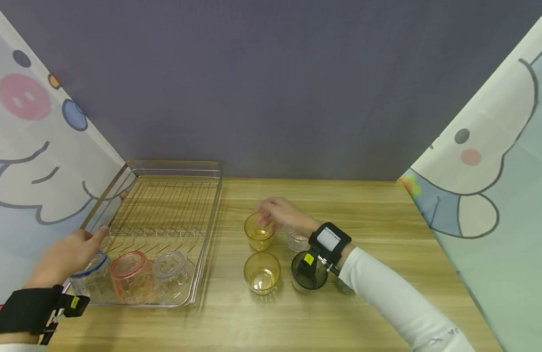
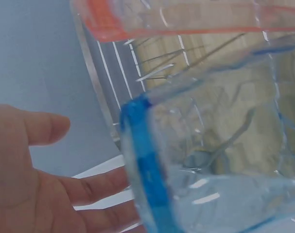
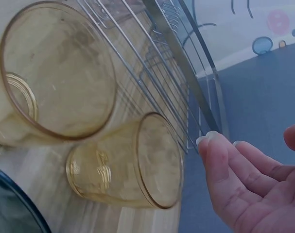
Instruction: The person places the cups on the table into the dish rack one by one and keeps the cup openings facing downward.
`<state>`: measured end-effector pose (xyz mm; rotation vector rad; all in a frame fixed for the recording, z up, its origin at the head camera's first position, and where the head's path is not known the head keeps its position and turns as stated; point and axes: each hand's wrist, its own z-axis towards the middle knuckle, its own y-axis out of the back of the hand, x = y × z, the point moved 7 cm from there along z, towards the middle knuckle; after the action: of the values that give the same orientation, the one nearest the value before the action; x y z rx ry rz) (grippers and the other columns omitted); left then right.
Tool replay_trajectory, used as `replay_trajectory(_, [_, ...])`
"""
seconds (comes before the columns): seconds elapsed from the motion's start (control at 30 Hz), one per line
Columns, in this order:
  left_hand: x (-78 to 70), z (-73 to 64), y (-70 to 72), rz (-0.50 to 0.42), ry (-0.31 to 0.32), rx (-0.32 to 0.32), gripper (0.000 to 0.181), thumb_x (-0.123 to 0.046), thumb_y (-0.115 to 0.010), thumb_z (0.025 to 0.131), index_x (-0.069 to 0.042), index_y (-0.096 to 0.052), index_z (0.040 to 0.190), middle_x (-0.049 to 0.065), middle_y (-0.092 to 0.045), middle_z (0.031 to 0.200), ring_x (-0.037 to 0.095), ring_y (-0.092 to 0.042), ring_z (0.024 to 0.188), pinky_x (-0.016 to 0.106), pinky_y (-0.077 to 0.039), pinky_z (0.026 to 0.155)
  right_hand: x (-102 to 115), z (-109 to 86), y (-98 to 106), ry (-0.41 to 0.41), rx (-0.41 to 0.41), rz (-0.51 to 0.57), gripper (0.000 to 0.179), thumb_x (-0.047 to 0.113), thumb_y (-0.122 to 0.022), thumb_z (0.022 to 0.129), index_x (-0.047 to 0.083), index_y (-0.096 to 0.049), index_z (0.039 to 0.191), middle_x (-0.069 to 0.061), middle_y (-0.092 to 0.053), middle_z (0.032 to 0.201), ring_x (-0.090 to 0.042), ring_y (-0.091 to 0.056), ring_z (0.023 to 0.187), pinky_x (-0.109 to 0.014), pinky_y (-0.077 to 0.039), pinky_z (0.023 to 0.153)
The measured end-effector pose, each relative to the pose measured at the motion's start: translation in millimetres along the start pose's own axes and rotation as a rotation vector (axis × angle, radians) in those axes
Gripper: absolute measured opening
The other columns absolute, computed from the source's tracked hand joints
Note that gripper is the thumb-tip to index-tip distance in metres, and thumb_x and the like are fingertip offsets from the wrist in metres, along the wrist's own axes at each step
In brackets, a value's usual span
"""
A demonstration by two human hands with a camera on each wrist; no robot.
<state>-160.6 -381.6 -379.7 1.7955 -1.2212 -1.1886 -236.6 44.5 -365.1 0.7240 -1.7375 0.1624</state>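
Note:
Over the far amber glass (image 1: 253,236) hovers my right hand (image 1: 283,213), fingers loosely bent and holding nothing. In the right wrist view its fingertips are beyond the rim of that amber glass (image 3: 115,170). A second amber glass (image 1: 262,276) stands nearer to me. My left hand (image 1: 68,256) is at the left side of the wire rack (image 1: 205,254), thumb spread from the fingers. From the left wrist, its fingers (image 2: 96,187) reach to the blue end of a clear glass (image 2: 147,167), which partly hides their tips.
A red-ended glass (image 1: 132,278) and a clear glass (image 1: 171,278) stand in the rack's front row beside the blue-ended one. Right of the amber glasses are a dark glass (image 1: 300,282), a clear glass (image 1: 297,242) and another glass (image 1: 343,287) partly under my sleeve. Grey wall behind.

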Motion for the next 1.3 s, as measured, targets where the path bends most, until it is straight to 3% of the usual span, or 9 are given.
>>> replay_trajectory(0.3, [-29.3, 3.4, 11.5, -0.09, -0.107, -0.139, 0.083, -0.048, -0.016, 0.104, 0.03, -0.025, 0.133, 0.054, -0.041, 0.117, 0.062, -0.046, 0.096, 0.061, -0.043, 0.072, 4.2, 0.0, 27.8, 0.017, -0.073, 0.012, 0.04, 0.025, -0.037, 0.104, -0.002, -0.054, 0.128, -0.029, -0.064, 0.12, -0.04, -0.062, 0.105, -0.048, -0.056, 0.087])
replay_trajectory(0.47, [-47.8, 8.1, 20.8, -0.099, -0.117, -0.161, 0.083, -0.049, -0.016, 0.104, 0.029, -0.025, 0.134, 0.053, -0.04, 0.12, 0.062, -0.046, 0.098, 0.06, -0.043, 0.071, 5.8, -4.2, 46.2, 0.023, -0.115, 0.011, 0.041, 0.028, -0.037, 0.104, -0.001, -0.055, 0.128, -0.029, -0.064, 0.122, -0.031, -0.065, 0.098, -0.037, -0.058, 0.079])
replay_trajectory(0.67, [-84.7, 20.9, 29.1, -0.092, -0.184, -0.171, 0.082, -0.048, -0.016, 0.104, 0.026, -0.026, 0.137, 0.051, -0.042, 0.124, 0.062, -0.048, 0.102, 0.06, -0.044, 0.072, 7.7, -11.4, 74.0, 0.061, -0.171, -0.016, 0.046, 0.034, -0.035, 0.105, -0.001, -0.055, 0.128, -0.027, -0.064, 0.12, -0.021, -0.065, 0.089, -0.027, -0.056, 0.072])
replay_trajectory(0.8, [-106.0, 30.7, 33.8, -0.111, -0.205, -0.183, 0.083, -0.049, -0.016, 0.104, 0.025, -0.025, 0.138, 0.051, -0.041, 0.126, 0.062, -0.047, 0.105, 0.061, -0.044, 0.073, 6.1, -15.3, 90.3, 0.072, -0.197, -0.006, 0.047, 0.033, -0.034, 0.106, -0.004, -0.053, 0.129, -0.029, -0.063, 0.12, -0.025, -0.065, 0.091, -0.026, -0.056, 0.071])
replay_trajectory(0.97, [-127.9, 44.5, 34.4, -0.145, -0.24, -0.192, 0.081, -0.05, -0.016, 0.104, 0.022, -0.024, 0.141, 0.049, -0.038, 0.133, 0.062, -0.041, 0.113, 0.07, -0.04, 0.085, -1.8, -18.3, 111.5, 0.061, -0.245, -0.012, 0.048, 0.032, -0.033, 0.106, -0.005, -0.052, 0.131, -0.033, -0.06, 0.124, -0.035, -0.063, 0.099, -0.024, -0.056, 0.068])
replay_trajectory(1.13, [-151.5, 53.6, 25.3, -0.222, -0.376, -0.158, 0.072, -0.046, -0.023, 0.105, 0.013, -0.024, 0.145, 0.044, -0.032, 0.142, 0.059, -0.034, 0.124, 0.071, -0.034, 0.097, -17.6, -23.2, 133.4, 0.024, -0.295, -0.035, 0.049, 0.031, -0.032, 0.106, -0.005, -0.05, 0.133, -0.034, -0.059, 0.125, -0.038, -0.062, 0.102, -0.022, -0.055, 0.068])
replay_trajectory(1.3, [-166.8, 58.3, 17.8, -0.254, -0.474, -0.138, 0.068, -0.044, -0.029, 0.105, 0.01, -0.026, 0.146, 0.041, -0.03, 0.146, 0.056, -0.031, 0.129, 0.069, -0.032, 0.102, -29.9, -31.3, 155.9, 0.01, -0.343, -0.066, 0.05, 0.032, -0.032, 0.106, -0.007, -0.05, 0.132, -0.034, -0.059, 0.125, -0.027, -0.065, 0.093, -0.021, -0.056, 0.067])
